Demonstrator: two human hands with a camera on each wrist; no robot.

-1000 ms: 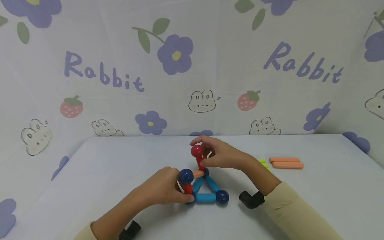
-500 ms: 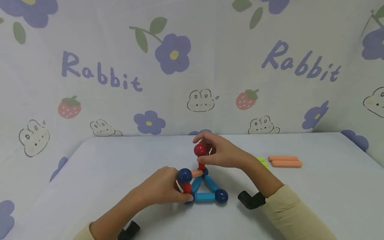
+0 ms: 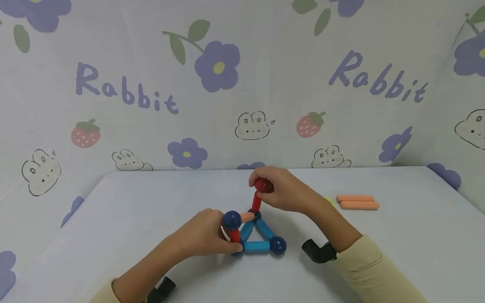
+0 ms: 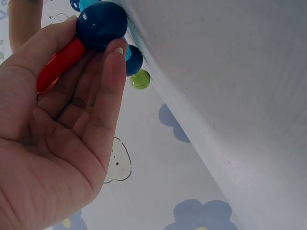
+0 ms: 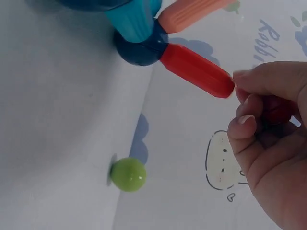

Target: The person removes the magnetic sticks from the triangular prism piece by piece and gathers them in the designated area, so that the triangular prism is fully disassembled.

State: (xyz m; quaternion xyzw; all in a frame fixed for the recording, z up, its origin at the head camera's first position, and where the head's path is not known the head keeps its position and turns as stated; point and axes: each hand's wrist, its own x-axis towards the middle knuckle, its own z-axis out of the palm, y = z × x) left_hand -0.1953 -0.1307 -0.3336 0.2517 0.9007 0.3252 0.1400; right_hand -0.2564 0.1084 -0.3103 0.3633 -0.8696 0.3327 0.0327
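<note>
A triangle of light-blue rods (image 3: 257,246) joins dark blue balls (image 3: 278,245) on the table. My left hand (image 3: 201,233) pinches the dark blue ball (image 4: 101,26) at its front left corner between thumb and fingers. A red rod (image 3: 235,235) stands on that corner, topped by another dark blue ball (image 3: 232,220). From there an orange rod (image 3: 247,217) runs toward the back corner. A second red rod (image 5: 197,70) rises from the back ball, tilted right. My right hand (image 3: 288,189) curls its fingers round the red ball (image 3: 262,185) at its upper end.
Two orange rods (image 3: 355,198) lie at the back right, with yellow-green pieces (image 3: 330,201) partly hidden by the right forearm. A green ball (image 5: 128,174) sits on the table in the right wrist view. A printed cloth (image 3: 151,84) hangs behind the table.
The back red rod has swung from leaning left to leaning right. My right hand has moved right with it, its fingers now closed round the red ball. The left hand keeps its hold.
</note>
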